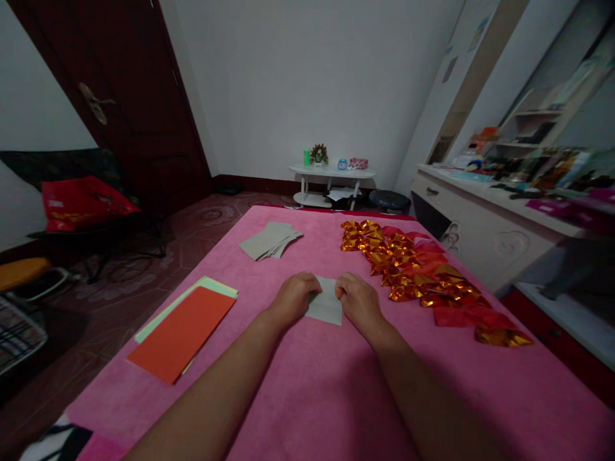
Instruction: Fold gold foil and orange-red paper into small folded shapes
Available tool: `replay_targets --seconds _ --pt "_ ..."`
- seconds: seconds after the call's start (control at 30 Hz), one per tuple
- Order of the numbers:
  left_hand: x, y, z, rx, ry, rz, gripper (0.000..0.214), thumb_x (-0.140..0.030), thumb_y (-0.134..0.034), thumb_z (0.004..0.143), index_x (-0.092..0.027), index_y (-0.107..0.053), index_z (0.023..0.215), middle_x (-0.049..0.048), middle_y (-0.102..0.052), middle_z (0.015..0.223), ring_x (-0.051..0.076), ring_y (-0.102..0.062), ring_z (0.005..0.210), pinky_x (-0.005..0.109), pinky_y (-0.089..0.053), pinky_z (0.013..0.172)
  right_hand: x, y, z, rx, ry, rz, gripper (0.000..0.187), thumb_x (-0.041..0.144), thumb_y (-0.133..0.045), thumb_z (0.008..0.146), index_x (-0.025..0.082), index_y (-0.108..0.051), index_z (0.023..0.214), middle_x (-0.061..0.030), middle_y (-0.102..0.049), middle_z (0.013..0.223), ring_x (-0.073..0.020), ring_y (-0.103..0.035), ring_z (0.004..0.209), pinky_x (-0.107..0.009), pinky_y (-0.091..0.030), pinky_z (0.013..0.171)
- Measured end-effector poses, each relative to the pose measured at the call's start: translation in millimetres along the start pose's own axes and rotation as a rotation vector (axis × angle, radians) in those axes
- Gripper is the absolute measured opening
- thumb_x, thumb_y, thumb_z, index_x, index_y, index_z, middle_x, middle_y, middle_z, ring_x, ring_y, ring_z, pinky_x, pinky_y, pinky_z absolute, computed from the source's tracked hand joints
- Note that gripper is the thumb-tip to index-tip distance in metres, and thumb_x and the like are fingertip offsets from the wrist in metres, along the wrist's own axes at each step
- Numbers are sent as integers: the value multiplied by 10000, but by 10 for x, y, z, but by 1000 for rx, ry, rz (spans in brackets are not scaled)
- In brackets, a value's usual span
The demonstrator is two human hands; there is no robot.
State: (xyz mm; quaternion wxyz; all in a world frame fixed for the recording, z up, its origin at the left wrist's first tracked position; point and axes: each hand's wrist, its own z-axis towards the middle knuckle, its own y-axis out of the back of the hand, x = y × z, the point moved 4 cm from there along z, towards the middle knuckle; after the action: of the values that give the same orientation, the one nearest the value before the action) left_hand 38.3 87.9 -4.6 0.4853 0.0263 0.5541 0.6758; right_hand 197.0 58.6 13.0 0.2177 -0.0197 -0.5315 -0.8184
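Note:
A small grey sheet of paper [327,304] lies in front of me on the pink cloth, held at both sides. My left hand [295,298] is closed on its left edge, thumb and fingers pinched together. On the opposite edge, my right hand [356,301] grips the sheet with curled fingers. Beyond my left hand rests a fanned stack of similar grey paper [271,240]. To the right, rows of shiny gold foil pieces [401,266] with red wrapping spread over the cloth. Orange paper [185,333] overlaps pale yellow-green sheets [211,286] on the left.
The pink-covered table [307,397] fills the foreground. A white side table [336,171] with small items stands by the far wall. At right is a cluttered white dresser [485,224]. A red bag [86,203] sits on a chair at left, near a dark door [125,96].

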Motion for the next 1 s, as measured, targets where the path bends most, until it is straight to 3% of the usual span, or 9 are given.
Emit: replay_targets --seconds 0.2,0.33,0.5,0.67,0.77,0.87,1.0 --pt "164 146 -32 110 28 -395 582 65 -404 599 -219 -740 981 76 -684 1113 179 -627 1031 320 -480 915 -36 77 -5 247 119 55 469 -53 -510 668 267 -714 944 -42 -698 1009 -200 -613 971 -298 -441 813" --pt "181 276 -55 208 47 -475 601 56 -475 601 -247 -716 1060 73 -664 1179 204 -599 1117 361 -433 1000 -80 125 -94 417 109 84 655 53 -704 557 303 -649 1160 -66 -586 1297 -273 -558 1149 -379 -440 929" --pt "196 297 -76 266 115 -541 628 38 -515 612 -247 -668 1151 68 -650 1205 209 -580 1138 376 -392 1034 -73 158 -107 381 98 149 619 72 -703 562 291 -663 1140 -69 -599 1278 -272 -549 1165 -389 -434 960" --pt "223 285 -95 246 220 -749 376 -104 -590 719 -206 -709 1061 80 -671 1160 211 -592 1109 356 -398 1009 -138 111 2 282 27 311 434 18 -531 696 230 -680 1044 -64 -679 1100 -199 -618 1025 -327 -459 900" --pt "241 189 -91 179 317 -768 295 -237 -605 780 -173 -711 1048 102 -702 1063 200 -642 949 319 -461 886 -254 -17 43 161 -171 433 324 170 -586 777 169 -632 1097 -94 -678 1040 -187 -645 893 -310 -494 785" --pt "279 74 -73 -15 405 -673 310 -291 -654 755 -136 -709 1018 104 -706 915 178 -630 769 292 -482 733 -324 -170 23 98 -309 445 469 263 -708 701 154 -595 1142 -95 -658 1031 -169 -640 783 -291 -495 690" --pt "290 67 -59 -255 315 -314 496 -236 -761 642 -175 -660 1124 61 -633 927 165 -576 796 290 -474 733 -355 -263 -15 95 -367 418 554 169 -752 615 195 -582 1141 -19 -654 937 -128 -613 705 -248 -466 649"
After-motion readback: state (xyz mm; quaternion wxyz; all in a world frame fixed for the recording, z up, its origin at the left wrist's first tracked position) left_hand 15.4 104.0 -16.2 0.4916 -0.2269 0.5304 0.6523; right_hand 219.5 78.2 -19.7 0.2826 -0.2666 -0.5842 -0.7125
